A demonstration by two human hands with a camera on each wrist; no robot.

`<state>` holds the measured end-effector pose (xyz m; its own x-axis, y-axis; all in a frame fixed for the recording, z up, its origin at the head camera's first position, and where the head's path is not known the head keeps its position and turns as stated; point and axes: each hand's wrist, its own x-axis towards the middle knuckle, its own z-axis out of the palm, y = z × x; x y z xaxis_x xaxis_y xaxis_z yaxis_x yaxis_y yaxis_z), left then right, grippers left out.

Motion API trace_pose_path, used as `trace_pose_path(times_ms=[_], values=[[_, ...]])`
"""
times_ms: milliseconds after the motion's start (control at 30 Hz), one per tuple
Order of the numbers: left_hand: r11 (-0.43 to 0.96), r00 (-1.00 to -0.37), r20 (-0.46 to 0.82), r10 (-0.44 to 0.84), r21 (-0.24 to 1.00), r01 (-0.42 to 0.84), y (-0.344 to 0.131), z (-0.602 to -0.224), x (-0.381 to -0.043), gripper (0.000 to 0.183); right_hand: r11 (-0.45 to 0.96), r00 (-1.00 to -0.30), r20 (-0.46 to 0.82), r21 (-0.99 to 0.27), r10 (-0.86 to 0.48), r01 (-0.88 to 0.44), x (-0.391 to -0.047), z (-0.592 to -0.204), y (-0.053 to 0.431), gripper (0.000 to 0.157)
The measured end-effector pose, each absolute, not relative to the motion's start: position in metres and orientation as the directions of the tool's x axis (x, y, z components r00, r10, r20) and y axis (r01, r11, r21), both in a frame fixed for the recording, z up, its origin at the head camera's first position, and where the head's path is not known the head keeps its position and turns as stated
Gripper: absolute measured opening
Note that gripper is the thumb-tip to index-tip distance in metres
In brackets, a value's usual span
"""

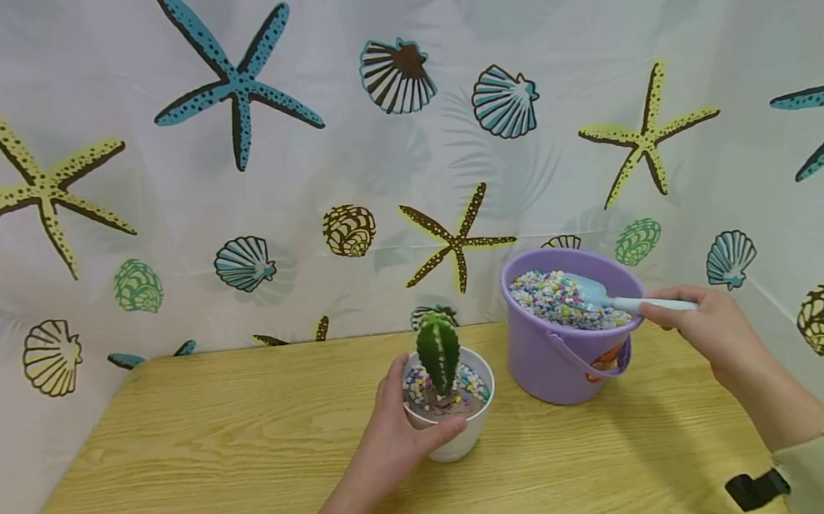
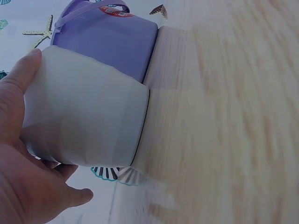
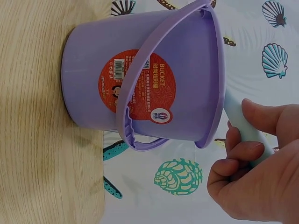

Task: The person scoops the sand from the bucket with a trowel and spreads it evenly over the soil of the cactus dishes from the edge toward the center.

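With your left hand (image 1: 395,441) curled pot-wide around the white pot (image 1: 456,445), its cactus (image 1: 438,355) just beyond your thumb, and your right hand (image 1: 710,333) wrapped snugly on the scoop (image 1: 628,303), best lift level so pebbles (image 1: 537,294) in the purple bucket (image 1: 544,364) beyond those fingertips don't spill.

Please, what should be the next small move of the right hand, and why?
Probably the right hand should load the light-blue scoop with coloured pebbles: its blade lies among them in the purple bucket, and bare soil shows beside the cactus.
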<state>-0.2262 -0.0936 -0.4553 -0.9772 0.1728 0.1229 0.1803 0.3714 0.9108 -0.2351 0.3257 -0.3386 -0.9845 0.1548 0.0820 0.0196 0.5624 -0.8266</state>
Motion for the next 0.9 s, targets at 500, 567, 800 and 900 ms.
trace_pose_path(times_ms=[500,567,800,900], values=[[0.387,-0.979,0.145,0.144,0.902,0.191,-0.087,-0.456,-0.231,0.120,0.582,-0.983,0.100,-0.813,0.154,0.009,-0.228,-0.335,0.328,0.052],[0.388,-0.979,0.148,0.141,0.901,0.192,-0.086,-0.456,-0.233,0.119,0.587,-0.983,0.101,-0.809,0.151,0.007,-0.227,-0.334,0.327,0.052],[0.396,-0.981,0.147,0.128,0.899,0.187,-0.084,-0.458,-0.235,0.121,0.583,-0.985,0.102,-0.812,0.142,0.000,-0.223,-0.329,0.320,0.050],[0.395,-0.982,0.144,0.126,0.900,0.183,-0.083,-0.459,-0.236,0.121,0.578,-0.985,0.102,-0.816,0.135,-0.005,-0.220,-0.326,0.316,0.048]])
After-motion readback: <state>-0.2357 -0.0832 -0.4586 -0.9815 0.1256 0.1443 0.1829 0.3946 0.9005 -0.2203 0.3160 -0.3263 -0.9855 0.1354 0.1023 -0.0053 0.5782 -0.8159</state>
